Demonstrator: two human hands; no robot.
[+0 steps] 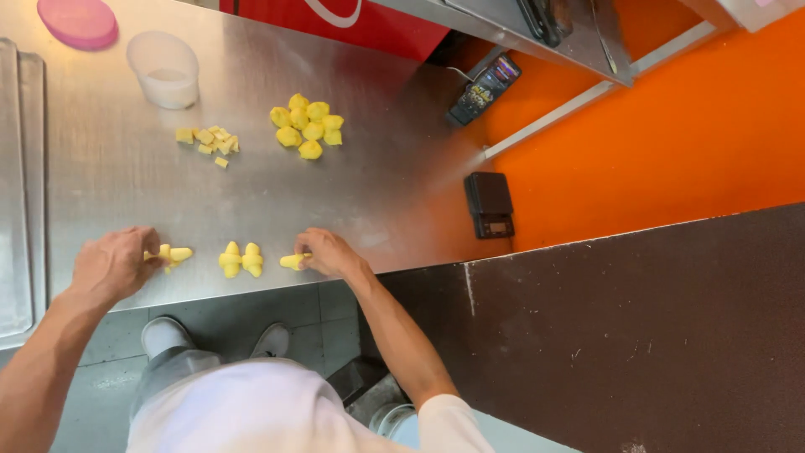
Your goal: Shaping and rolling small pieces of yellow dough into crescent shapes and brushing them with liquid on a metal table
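Note:
On a steel worktable (369,176), my left hand (113,262) rests on yellow dough pieces (172,254) near the front edge, fingers curled over them. My right hand (329,252) pinches a small yellow dough piece (292,262) against the table. Between my hands lie two shaped yellow dough pieces (241,259), side by side. Farther back sits a cluster of several rounded yellow dough balls (307,126), and left of it a scatter of small yellow cut bits (210,142).
A clear plastic cup (164,70) and a pink round lid (78,21) stand at the back left. A metal tray (17,193) lines the left edge. A small black scale (490,204) and a dark handheld device (485,88) sit right, by an orange wall.

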